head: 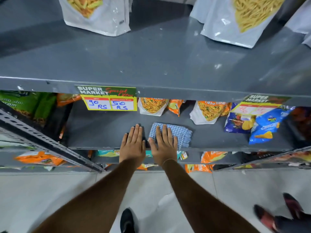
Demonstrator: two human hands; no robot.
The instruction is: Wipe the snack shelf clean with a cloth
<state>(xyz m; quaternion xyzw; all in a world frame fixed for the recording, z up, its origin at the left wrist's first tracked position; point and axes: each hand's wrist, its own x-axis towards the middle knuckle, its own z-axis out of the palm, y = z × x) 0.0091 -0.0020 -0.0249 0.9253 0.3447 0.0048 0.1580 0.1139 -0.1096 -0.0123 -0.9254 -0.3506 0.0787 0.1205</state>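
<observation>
On the grey middle shelf [101, 130] of a snack rack, two bare hands lie palm-down, side by side. Left hand [133, 145] rests flat and open on bare metal. Right hand [164, 145] presses flat, fingers spread, on a folded blue-and-white checked cloth [180, 133] near the shelf's front edge. Blue chip bags [259, 125] sit to the right; a yellow price tag [110, 102] hangs above.

Both bare forearms extend forward, roughly parallel. Left hand [133, 145] lies palm down, fingers straight and close together, thumb out to the left. Right hand [164, 146] lies just beside it, palm down, fingers flat and slightly spread. Neither grip is closed. A thin band circles the right wrist.
</observation>
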